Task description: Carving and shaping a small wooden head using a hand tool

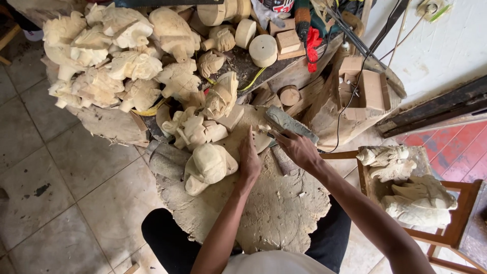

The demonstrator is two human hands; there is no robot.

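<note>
Small wood carving (262,139) — it sits on the big stump bench (284,208), pinned under the left hand (248,160).

The left grip lies flat and open on the pale piece, pressing, not wrapped round it. The right hand (297,148) is shut round a grey flat tool (290,123) that touches the carving. The wood looks stiff and light, but thin bits may snap — best held by its thick middle. More carvings (132,66) are piled behind, and some rest on a chair (446,218).
</note>
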